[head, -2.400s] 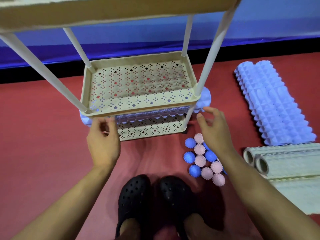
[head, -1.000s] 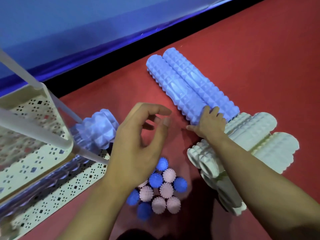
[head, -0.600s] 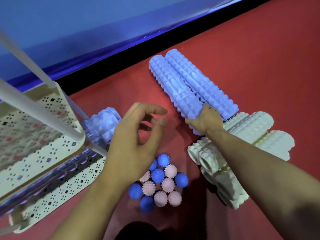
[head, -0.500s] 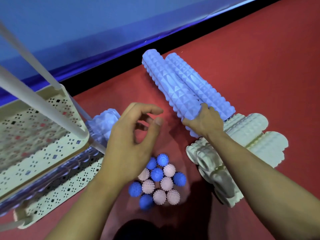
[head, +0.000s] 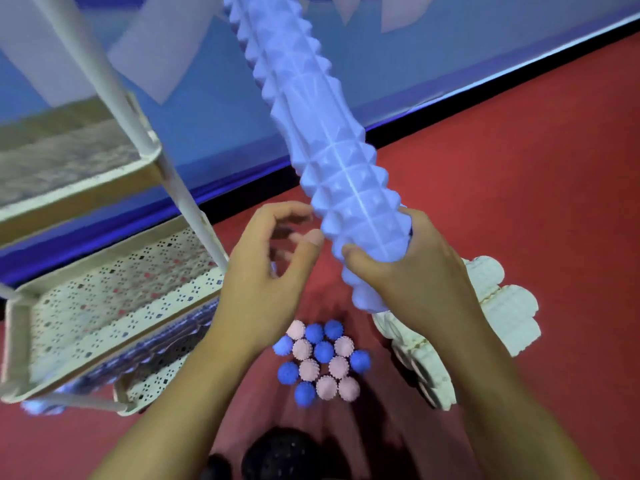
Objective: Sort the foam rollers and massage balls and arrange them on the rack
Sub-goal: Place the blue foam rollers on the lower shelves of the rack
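"Blue foam roller, where was it?"

"Up in the air, to the right of the rack. Its long way ran from the right hand up and away, tipped a little toward the rack's side."

"Who had it?"

"The right hand gripped it close to the near end, thumb and fingers curled round it. The left hand was just beside that end, half curled, holding nothing."

"And the rack?"

"To the left of both hands, so I think the roller had to swing over that way. The balls lay on the floor right of the rack, with the white rollers beyond them."
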